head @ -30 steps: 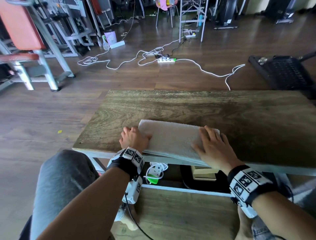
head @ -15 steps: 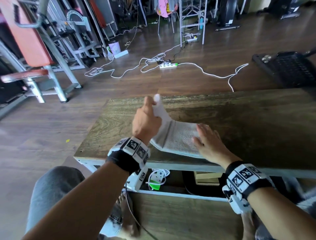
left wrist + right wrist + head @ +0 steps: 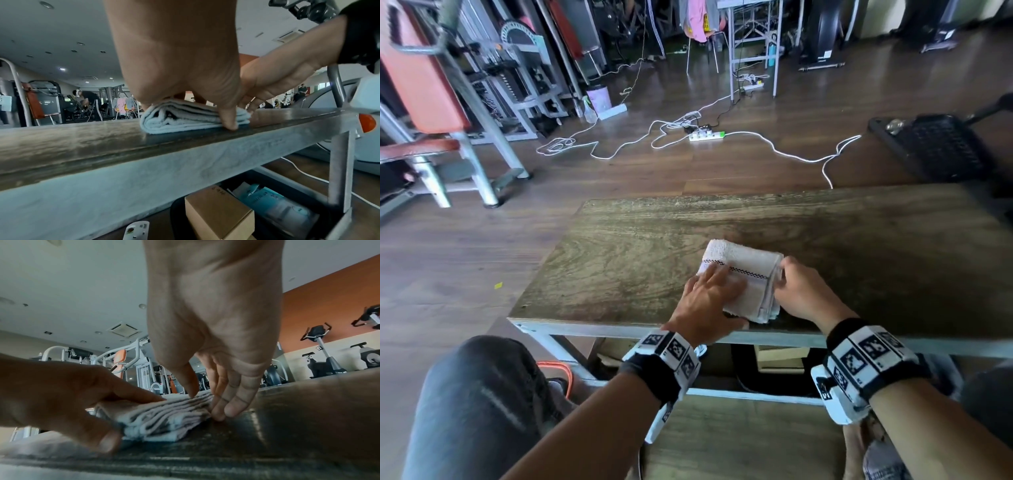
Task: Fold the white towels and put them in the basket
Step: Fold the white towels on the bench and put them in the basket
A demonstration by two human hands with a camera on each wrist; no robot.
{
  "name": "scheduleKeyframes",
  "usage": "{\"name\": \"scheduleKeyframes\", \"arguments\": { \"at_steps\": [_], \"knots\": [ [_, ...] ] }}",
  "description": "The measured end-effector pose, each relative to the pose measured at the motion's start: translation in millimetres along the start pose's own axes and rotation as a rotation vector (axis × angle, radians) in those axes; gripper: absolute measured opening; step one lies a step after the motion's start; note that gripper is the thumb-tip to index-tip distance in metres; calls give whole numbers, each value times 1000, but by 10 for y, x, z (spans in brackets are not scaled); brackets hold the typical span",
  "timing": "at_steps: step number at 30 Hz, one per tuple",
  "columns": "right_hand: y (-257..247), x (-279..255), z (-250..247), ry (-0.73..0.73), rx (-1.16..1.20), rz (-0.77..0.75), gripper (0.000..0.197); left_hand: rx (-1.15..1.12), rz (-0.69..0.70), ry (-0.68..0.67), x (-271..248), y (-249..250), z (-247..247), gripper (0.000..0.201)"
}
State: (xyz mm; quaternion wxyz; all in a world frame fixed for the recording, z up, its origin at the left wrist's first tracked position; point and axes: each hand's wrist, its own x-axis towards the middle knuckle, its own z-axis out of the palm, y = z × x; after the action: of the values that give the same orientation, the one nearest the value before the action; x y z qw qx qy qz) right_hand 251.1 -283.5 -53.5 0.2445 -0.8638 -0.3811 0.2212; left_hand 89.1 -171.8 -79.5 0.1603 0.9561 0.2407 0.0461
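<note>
A white towel [image 3: 748,274] with a dark checked stripe lies folded into a thick square near the front edge of the wooden table [image 3: 640,260]. My left hand [image 3: 710,296] rests flat on its left half with straight fingers, and the thumb [image 3: 229,124] touches the table at the near edge of the towel [image 3: 185,117]. My right hand [image 3: 796,291] stands at the right edge of the towel [image 3: 164,417]. Its fingertips [image 3: 225,408] point down against the stacked layers and its thumb rests on top. A black latticed basket [image 3: 935,147] sits beyond the table's far right corner.
White cables and a power strip [image 3: 705,136] trail over the floor behind the table. A gym bench [image 3: 424,89] stands far left. A cardboard box [image 3: 216,214] lies under the table. My knee [image 3: 476,394] is at the lower left.
My left hand lifted the towel's left end and folded it over to the right, so the long strip became a compact square. My right hand slid from the top to the right edge.
</note>
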Motion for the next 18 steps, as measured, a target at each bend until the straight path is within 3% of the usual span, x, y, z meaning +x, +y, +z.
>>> {"name": "scheduleKeyframes", "arguments": {
  "at_steps": [4, 6, 8, 12, 15, 18],
  "knots": [
    [32, 11, -26, -4, 64, -24, 41, -195, 44, 194, 102, -37, 22, 32],
    [57, 25, -32, 5, 84, -28, 35, -359, 56, 333, 178, -24, 25, 33],
    [80, 52, -37, 0, 89, -15, 29, -473, 5, 379, 231, 36, 27, 39],
    [106, 104, -11, 2, 120, 0, 27, -293, 75, 284, 208, 131, 165, 27],
    [96, 119, 23, 70, 163, 22, 20, -262, -32, 169, 133, 158, 259, 34],
    [86, 153, 32, 137, 261, 35, 17, -225, -3, 161, 100, 149, 291, 36]
  ]
}}
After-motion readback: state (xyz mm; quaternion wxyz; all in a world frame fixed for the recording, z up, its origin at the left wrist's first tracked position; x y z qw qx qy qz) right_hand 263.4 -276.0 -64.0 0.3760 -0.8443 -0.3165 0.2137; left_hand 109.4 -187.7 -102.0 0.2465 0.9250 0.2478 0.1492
